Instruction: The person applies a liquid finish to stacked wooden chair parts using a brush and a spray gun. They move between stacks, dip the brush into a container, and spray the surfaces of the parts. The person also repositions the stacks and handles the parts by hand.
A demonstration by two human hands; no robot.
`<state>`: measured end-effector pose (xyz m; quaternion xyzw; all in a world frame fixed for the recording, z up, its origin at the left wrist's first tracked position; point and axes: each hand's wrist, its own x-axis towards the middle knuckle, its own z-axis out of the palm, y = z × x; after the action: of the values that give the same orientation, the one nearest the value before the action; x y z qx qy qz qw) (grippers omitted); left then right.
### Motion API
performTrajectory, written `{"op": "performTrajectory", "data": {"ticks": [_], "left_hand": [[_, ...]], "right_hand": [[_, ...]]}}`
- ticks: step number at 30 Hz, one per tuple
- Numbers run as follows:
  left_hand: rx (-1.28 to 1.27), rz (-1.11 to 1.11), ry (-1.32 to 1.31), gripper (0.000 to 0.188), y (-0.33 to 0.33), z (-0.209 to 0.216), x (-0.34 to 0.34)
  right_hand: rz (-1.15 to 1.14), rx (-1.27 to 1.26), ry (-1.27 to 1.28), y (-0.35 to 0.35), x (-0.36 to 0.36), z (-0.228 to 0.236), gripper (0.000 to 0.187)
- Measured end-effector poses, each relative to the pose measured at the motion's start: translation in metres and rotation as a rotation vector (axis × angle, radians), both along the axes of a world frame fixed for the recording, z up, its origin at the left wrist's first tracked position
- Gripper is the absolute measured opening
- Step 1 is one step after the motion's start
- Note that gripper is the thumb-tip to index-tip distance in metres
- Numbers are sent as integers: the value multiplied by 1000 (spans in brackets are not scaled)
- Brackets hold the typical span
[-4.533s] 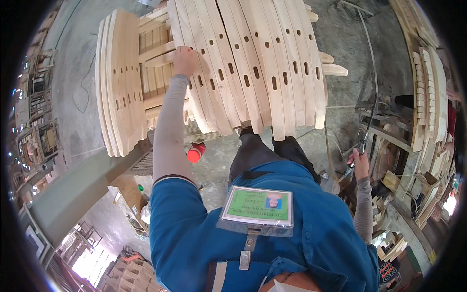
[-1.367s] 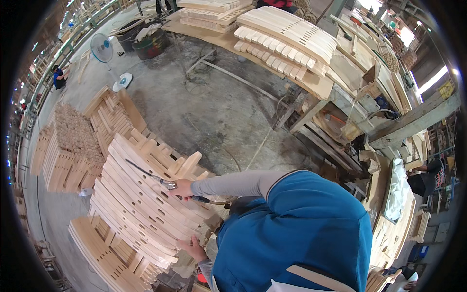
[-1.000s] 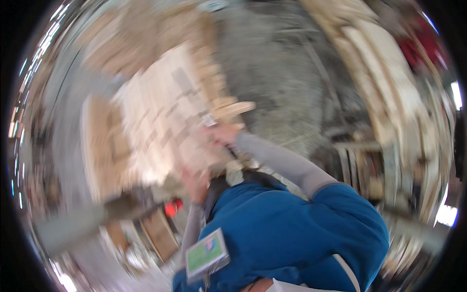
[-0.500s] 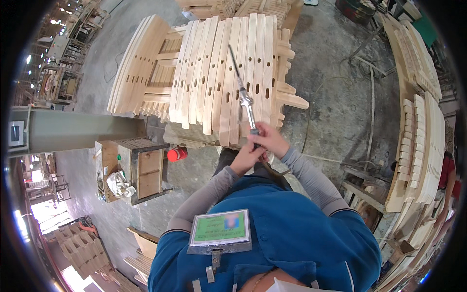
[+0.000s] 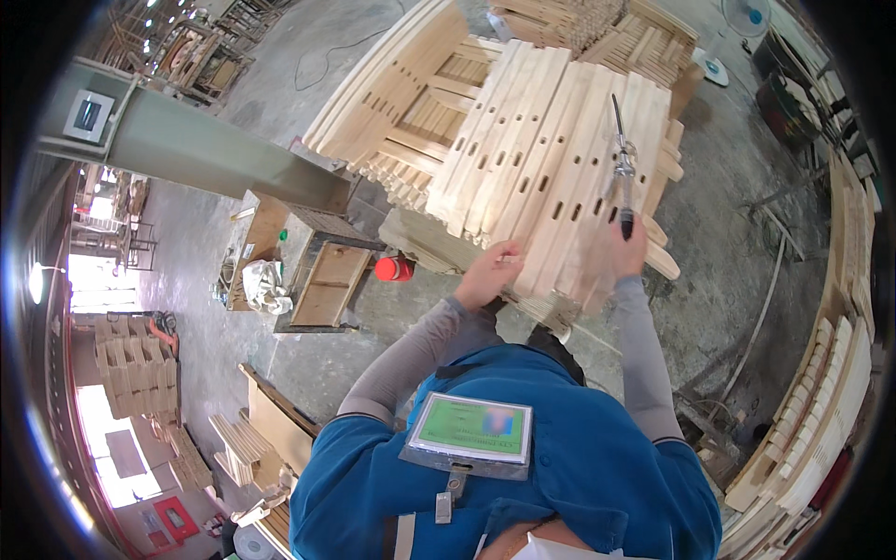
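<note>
- Standing before a stack of pale wooden slats (image 5: 523, 187), I have my two hands apart, one at each side of its near end.
- My left hand (image 5: 490, 274) is at the near ends of the slats, left of the stack's middle, its fingers partly bent; I cannot tell whether they grip the wood.
- My right hand (image 5: 630, 252) is blurred, at the black end of a slim metal tool (image 5: 623, 166); I cannot tell how firmly it is closed.
- The tool points away from me over the right part of the slats, its silver body in the middle and its thin dark rod farthest off.
- The slats lie side by side, long and slightly curved, with dark oval slots in rows across them.
- Shorter wooden rails (image 5: 663, 257) stick out from beneath on the right.
- On the left, more curved boards (image 5: 387, 89) with slots adjoin the stack.
- A red container (image 5: 393, 269) is near the stack, left of my left hand, beside a wooden cabinet (image 5: 329, 285).
- A badge (image 5: 471, 429) with a green card lies on my blue shirt (image 5: 579, 420).
</note>
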<state>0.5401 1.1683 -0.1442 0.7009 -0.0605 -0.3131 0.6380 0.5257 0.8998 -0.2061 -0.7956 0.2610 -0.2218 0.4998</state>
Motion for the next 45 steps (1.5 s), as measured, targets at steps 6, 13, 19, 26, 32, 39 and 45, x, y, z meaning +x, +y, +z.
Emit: {"op": "performTrajectory", "data": {"ticks": [6, 13, 19, 26, 32, 39, 45], "left_hand": [[44, 302, 49, 42, 123, -20, 89], [102, 561, -171, 45, 256, -43, 218], [34, 909, -155, 68, 305, -39, 313], [-58, 940, -158, 84, 343, -27, 375], [371, 514, -794, 66, 342, -11, 408], [530, 347, -881, 69, 322, 8, 439], [965, -147, -1136, 85, 322, 14, 464]], "right_hand": [[-139, -433, 173, 27, 1, -8, 56], [-194, -459, 250, 51, 40, -14, 59], [-238, -521, 415, 66, 74, -10, 67], [-343, -453, 508, 85, 114, -3, 74], [-309, -437, 582, 73, 138, -5, 80], [-413, -551, 748, 76, 189, -1, 78], [-331, -487, 129, 143, 247, 42, 55]]}}
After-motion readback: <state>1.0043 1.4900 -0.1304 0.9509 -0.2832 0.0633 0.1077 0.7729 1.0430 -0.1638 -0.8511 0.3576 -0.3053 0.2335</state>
